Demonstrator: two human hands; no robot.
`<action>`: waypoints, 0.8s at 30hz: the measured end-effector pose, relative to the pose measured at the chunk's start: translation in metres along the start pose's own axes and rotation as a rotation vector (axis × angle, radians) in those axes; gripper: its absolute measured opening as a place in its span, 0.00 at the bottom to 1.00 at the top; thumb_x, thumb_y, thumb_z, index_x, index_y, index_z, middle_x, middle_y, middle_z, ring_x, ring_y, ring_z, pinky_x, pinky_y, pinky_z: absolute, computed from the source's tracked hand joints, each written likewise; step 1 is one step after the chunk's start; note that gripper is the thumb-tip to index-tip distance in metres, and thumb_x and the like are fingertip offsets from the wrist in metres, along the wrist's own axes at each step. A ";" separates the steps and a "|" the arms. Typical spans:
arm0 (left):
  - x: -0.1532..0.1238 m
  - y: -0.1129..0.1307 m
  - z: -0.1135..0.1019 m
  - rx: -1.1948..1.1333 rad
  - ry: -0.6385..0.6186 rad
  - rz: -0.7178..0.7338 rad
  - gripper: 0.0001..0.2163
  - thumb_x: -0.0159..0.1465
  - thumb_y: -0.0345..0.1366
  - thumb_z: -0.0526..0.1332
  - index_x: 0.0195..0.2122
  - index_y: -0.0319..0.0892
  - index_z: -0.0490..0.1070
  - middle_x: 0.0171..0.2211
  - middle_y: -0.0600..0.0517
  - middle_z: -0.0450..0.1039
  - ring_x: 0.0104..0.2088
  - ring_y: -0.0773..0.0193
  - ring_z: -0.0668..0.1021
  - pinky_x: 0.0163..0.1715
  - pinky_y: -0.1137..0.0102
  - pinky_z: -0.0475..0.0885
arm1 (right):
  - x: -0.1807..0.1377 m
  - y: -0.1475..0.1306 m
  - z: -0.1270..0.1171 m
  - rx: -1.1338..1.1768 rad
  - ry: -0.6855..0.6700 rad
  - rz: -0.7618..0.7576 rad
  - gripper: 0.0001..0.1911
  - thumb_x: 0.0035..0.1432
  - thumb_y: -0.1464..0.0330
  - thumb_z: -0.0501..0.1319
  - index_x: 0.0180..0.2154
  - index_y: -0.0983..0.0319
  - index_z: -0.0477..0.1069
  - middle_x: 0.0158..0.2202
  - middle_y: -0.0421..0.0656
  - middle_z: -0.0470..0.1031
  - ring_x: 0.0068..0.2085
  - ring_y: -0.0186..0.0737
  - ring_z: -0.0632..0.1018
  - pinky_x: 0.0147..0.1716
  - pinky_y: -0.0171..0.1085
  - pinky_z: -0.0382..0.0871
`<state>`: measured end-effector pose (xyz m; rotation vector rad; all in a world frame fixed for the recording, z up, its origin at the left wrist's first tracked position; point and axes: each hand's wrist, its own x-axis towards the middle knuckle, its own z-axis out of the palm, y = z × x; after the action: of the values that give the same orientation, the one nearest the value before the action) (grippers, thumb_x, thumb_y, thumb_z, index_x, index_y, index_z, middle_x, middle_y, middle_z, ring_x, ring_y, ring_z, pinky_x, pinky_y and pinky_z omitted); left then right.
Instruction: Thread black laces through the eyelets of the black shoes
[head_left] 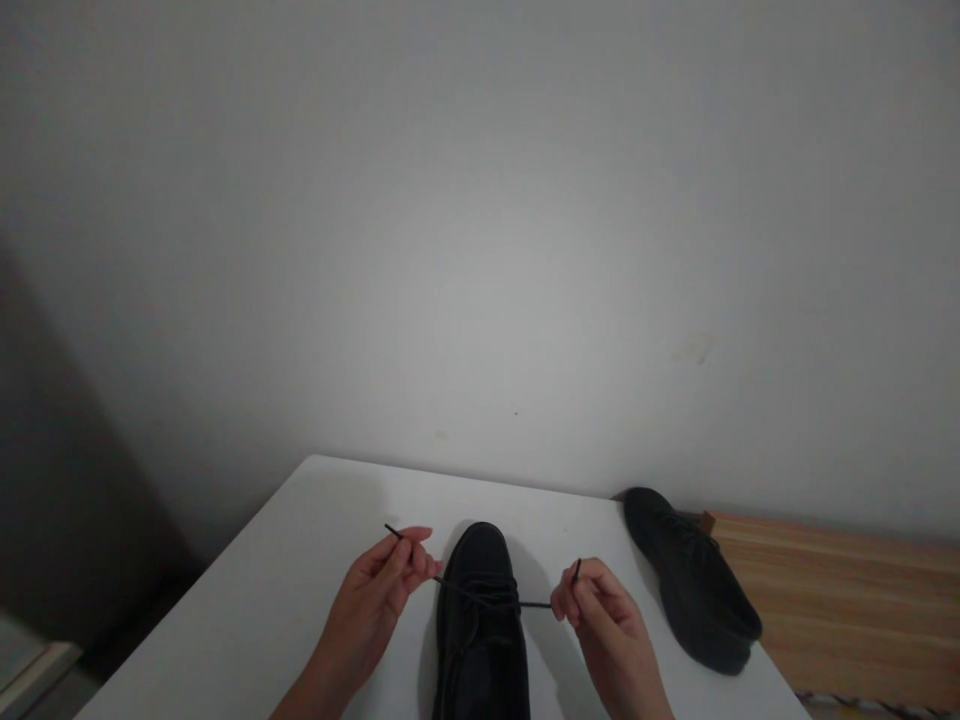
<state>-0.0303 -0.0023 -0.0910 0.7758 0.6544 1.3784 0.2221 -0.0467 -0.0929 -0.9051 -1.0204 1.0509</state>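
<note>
A black lace-up shoe (480,640) stands on the white table with its toe towards the wall; its heel end is cut off by the lower picture edge. To its left, my left hand (382,590) pinches one end of the black shoelace (535,604), the tip poking out above the fingers. On the other side my right hand (604,620) grips the opposite lace end between thumb and fingers, its tip pointing up. Between both hands the lace runs across the shoe's eyelet area, fairly straight. Whether it is crossed there is hard to see.
A second black shoe (694,580) lies at the right edge of the white table (300,560). Beyond it is a wood-grain surface (847,610). A pale wall (487,250) rises behind the table. A light-coloured edge (37,675) shows at lower left.
</note>
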 end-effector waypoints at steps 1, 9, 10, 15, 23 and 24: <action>0.000 0.000 -0.002 0.042 -0.027 0.005 0.19 0.58 0.47 0.71 0.43 0.37 0.77 0.22 0.55 0.71 0.28 0.64 0.75 0.42 0.62 0.73 | -0.001 0.002 -0.005 -0.038 -0.009 0.000 0.13 0.58 0.56 0.67 0.32 0.59 0.74 0.22 0.38 0.68 0.27 0.37 0.69 0.29 0.35 0.62; -0.008 0.012 -0.015 0.854 -0.334 0.168 0.06 0.65 0.38 0.63 0.33 0.44 0.77 0.26 0.52 0.78 0.32 0.60 0.78 0.37 0.68 0.68 | -0.006 -0.009 -0.016 -0.406 -0.158 -0.057 0.08 0.59 0.62 0.66 0.31 0.60 0.76 0.30 0.44 0.74 0.34 0.43 0.74 0.35 0.38 0.67; -0.009 0.013 -0.016 0.947 -0.370 0.209 0.05 0.65 0.38 0.63 0.34 0.45 0.78 0.28 0.52 0.79 0.33 0.60 0.78 0.39 0.68 0.68 | -0.007 -0.011 -0.015 -0.430 -0.162 -0.065 0.08 0.59 0.62 0.66 0.31 0.59 0.76 0.30 0.43 0.73 0.34 0.43 0.74 0.36 0.38 0.68; -0.011 0.013 -0.011 1.218 -0.500 0.455 0.04 0.65 0.31 0.64 0.37 0.48 0.77 0.32 0.57 0.81 0.34 0.64 0.79 0.49 0.64 0.62 | -0.009 -0.013 -0.012 -0.594 -0.262 -0.042 0.08 0.61 0.64 0.63 0.31 0.60 0.73 0.30 0.42 0.71 0.34 0.42 0.73 0.37 0.38 0.67; -0.014 0.015 -0.005 1.390 -0.562 0.650 0.08 0.63 0.22 0.61 0.36 0.44 0.72 0.31 0.58 0.77 0.32 0.66 0.78 0.49 0.62 0.58 | -0.010 -0.018 -0.010 -0.674 -0.315 -0.027 0.06 0.61 0.67 0.59 0.31 0.60 0.70 0.30 0.41 0.70 0.34 0.42 0.73 0.37 0.38 0.67; -0.014 0.014 -0.006 1.406 -0.559 0.655 0.09 0.63 0.22 0.60 0.36 0.44 0.71 0.31 0.58 0.76 0.32 0.66 0.78 0.50 0.62 0.57 | -0.010 -0.017 -0.010 -0.671 -0.318 -0.028 0.06 0.61 0.67 0.59 0.31 0.60 0.69 0.30 0.41 0.70 0.34 0.42 0.73 0.37 0.38 0.67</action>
<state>-0.0446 -0.0155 -0.0833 2.5593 0.9136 0.9850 0.2340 -0.0619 -0.0815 -1.2754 -1.7028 0.8469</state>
